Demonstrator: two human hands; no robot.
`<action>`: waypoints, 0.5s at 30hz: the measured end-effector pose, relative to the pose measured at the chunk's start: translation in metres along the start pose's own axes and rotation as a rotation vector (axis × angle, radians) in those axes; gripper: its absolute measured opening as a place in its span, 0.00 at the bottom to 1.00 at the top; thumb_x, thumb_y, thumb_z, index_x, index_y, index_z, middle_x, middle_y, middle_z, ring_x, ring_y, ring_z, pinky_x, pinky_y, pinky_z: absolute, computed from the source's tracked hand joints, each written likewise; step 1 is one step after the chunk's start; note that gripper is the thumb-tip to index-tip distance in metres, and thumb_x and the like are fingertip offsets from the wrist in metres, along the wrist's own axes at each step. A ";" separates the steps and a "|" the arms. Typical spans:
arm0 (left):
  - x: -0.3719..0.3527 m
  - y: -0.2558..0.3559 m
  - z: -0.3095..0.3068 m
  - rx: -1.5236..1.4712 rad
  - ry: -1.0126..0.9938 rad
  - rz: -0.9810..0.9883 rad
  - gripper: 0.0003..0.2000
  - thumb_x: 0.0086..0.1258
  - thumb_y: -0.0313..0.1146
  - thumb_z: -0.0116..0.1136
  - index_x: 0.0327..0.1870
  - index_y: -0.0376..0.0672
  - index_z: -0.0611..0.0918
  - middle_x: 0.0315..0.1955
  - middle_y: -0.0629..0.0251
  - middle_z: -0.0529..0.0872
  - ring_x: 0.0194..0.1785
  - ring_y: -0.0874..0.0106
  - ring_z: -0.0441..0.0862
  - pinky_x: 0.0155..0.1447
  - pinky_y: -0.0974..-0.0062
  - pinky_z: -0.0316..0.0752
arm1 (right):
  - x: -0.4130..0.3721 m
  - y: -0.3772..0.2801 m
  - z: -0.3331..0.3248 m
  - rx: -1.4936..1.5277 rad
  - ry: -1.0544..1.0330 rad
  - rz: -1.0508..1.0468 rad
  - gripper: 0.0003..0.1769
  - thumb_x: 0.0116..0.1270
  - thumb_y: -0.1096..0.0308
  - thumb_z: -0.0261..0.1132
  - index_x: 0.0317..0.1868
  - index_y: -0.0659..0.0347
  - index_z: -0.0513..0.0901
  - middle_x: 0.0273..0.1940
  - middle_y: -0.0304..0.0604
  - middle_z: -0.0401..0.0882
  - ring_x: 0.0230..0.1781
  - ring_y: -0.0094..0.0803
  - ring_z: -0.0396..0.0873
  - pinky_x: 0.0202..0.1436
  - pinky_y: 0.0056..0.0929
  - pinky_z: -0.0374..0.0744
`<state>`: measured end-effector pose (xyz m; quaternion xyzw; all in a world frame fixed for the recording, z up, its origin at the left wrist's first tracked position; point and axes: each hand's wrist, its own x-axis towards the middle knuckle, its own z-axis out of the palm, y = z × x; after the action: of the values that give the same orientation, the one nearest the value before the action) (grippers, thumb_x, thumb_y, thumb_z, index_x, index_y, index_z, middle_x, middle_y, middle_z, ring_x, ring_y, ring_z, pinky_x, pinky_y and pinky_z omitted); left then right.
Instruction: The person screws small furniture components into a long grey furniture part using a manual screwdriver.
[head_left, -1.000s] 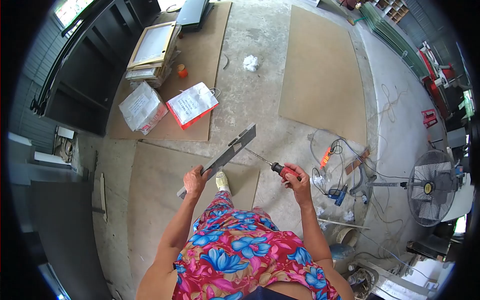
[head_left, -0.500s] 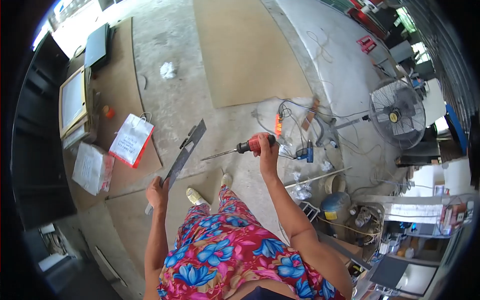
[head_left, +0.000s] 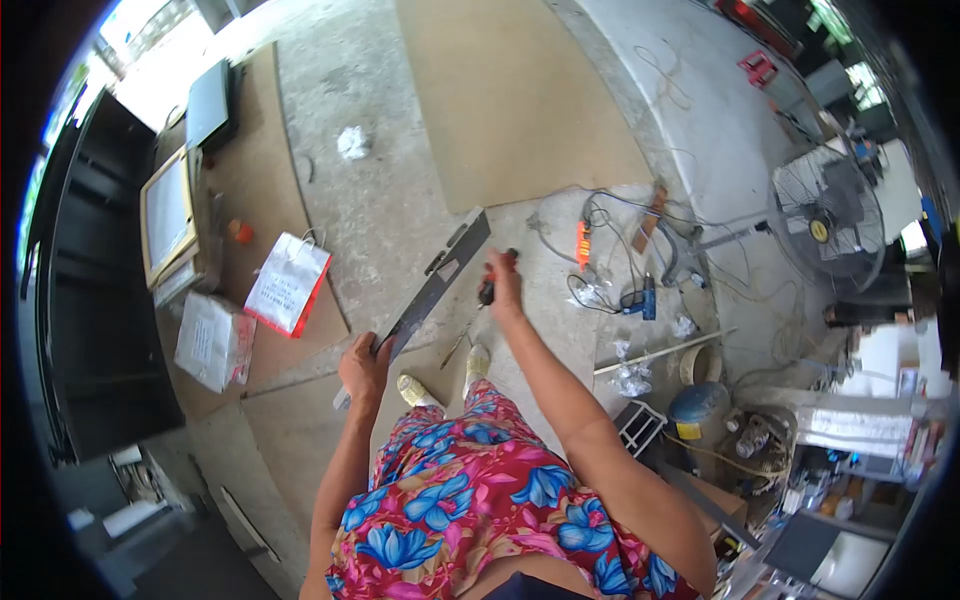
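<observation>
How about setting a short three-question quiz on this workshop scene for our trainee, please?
1. True or false: the left hand grips the long metal bar near its lower end.
2. What does the right hand hold? A) a screwdriver B) a hammer C) a paintbrush
3. Fill in: the fan stands on the person's ___ side.

Key: 1 true; 2 A; 3 right.
</observation>
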<state>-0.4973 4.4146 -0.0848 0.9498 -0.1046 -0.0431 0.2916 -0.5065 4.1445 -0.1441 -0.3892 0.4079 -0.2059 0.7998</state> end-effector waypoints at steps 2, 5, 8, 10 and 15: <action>0.002 0.008 0.001 0.037 -0.010 0.029 0.16 0.56 0.43 0.68 0.27 0.40 0.77 0.26 0.55 0.80 0.32 0.51 0.78 0.36 0.58 0.70 | -0.010 0.001 0.011 -0.030 -0.045 0.002 0.21 0.55 0.48 0.74 0.31 0.53 0.74 0.21 0.31 0.71 0.15 0.20 0.70 0.17 0.21 0.71; 0.004 0.026 -0.001 0.044 0.063 0.198 0.15 0.56 0.41 0.69 0.28 0.41 0.77 0.26 0.58 0.80 0.33 0.53 0.78 0.37 0.59 0.70 | -0.029 -0.008 0.025 0.032 -0.116 0.000 0.23 0.55 0.46 0.75 0.34 0.53 0.74 0.20 0.30 0.71 0.12 0.19 0.69 0.15 0.21 0.70; 0.003 0.033 -0.001 0.064 0.085 0.354 0.13 0.56 0.39 0.69 0.28 0.41 0.77 0.27 0.59 0.80 0.34 0.54 0.78 0.39 0.59 0.70 | -0.041 -0.014 0.026 0.102 -0.037 -0.008 0.21 0.55 0.50 0.76 0.34 0.54 0.75 0.20 0.30 0.72 0.12 0.19 0.69 0.14 0.19 0.68; 0.004 0.033 -0.003 0.045 0.072 0.417 0.13 0.56 0.39 0.69 0.29 0.41 0.78 0.27 0.58 0.80 0.34 0.54 0.78 0.40 0.59 0.71 | -0.043 -0.013 0.016 0.095 -0.035 -0.049 0.20 0.55 0.51 0.76 0.33 0.54 0.76 0.20 0.31 0.73 0.12 0.18 0.69 0.14 0.19 0.68; 0.004 0.036 -0.010 -0.100 -0.211 0.365 0.12 0.56 0.37 0.69 0.34 0.39 0.81 0.30 0.57 0.82 0.36 0.54 0.80 0.41 0.59 0.73 | -0.061 -0.013 0.002 0.144 0.093 -0.126 0.16 0.57 0.57 0.74 0.33 0.55 0.77 0.21 0.30 0.73 0.14 0.18 0.69 0.17 0.20 0.68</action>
<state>-0.4986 4.3899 -0.0556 0.8896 -0.3027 -0.0940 0.3289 -0.5406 4.1770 -0.1031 -0.3456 0.4036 -0.3024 0.7913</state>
